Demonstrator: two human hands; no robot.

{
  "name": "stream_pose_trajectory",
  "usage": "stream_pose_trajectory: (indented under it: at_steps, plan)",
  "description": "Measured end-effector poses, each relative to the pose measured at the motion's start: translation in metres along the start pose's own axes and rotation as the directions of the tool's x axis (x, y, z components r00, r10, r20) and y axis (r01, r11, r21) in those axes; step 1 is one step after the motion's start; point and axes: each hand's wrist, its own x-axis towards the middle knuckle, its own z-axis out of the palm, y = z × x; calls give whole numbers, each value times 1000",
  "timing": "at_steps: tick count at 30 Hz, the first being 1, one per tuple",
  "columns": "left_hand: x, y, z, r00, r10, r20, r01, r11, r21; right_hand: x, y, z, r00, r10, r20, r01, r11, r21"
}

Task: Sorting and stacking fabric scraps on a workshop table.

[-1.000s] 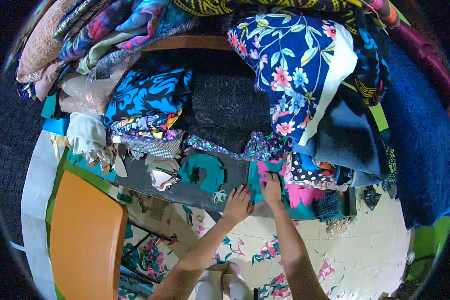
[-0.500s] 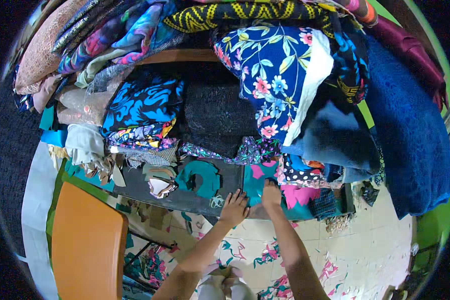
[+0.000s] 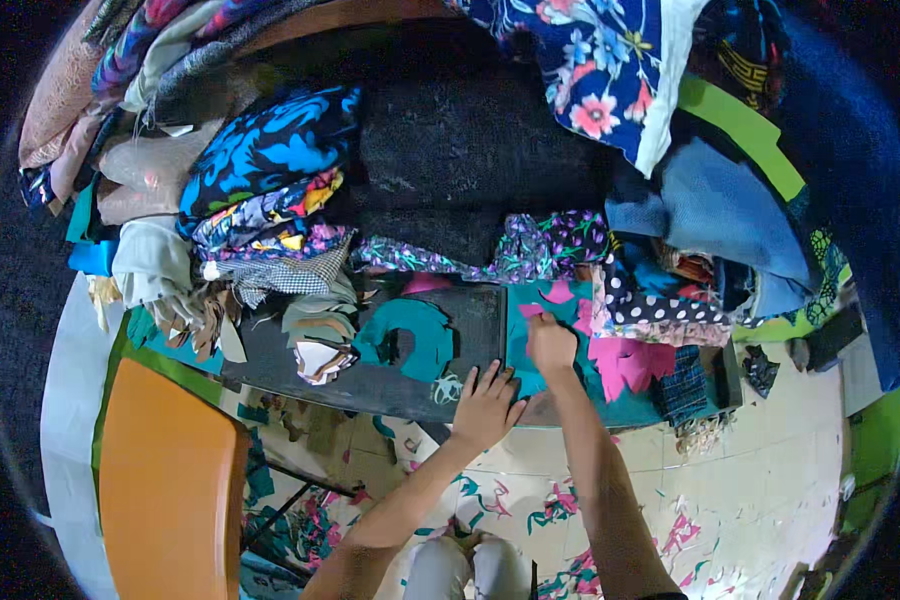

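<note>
My left hand (image 3: 488, 405) rests with spread fingers on the dark table's front edge, touching the side of a teal fabric sheet (image 3: 526, 362). Over that sheet, my right hand (image 3: 554, 347) is closed, its fingertips drawn together beside small pink cut pieces (image 3: 558, 292). Whether a piece is between those fingertips I cannot make out. To the left lies a ring of overlapping teal cut pieces (image 3: 432, 340). Larger pink pieces (image 3: 628, 364) lie right of my right hand, partly under a polka-dot cloth (image 3: 660, 310).
Folded fabrics crowd the table's back and sides, including a blue-black print (image 3: 270, 140), a floral cloth (image 3: 595, 75) and denim (image 3: 735, 205). A stack of white and beige pieces (image 3: 322, 360) is near the front. An orange board (image 3: 170, 480) stands left; scraps litter the tiled floor (image 3: 760, 490).
The view has shifted nearer the table, so the far fabrics sit higher. My right hand has moved slightly away from the front edge over the teal sheet. My left hand stays at the edge.
</note>
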Motion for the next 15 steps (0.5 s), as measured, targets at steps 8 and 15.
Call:
stream_pose_trajectory:
  at_steps: [8, 15]
  plan:
    - [6, 4, 1, 991, -54, -122, 42, 994, -101, -8, 31, -47, 958, 57, 280, -273, 479, 834]
    - [25, 11, 6, 994, -61, -94, 43, 982, -183, -24, 147, -40, 847, 382, 370, -316, -196, 928]
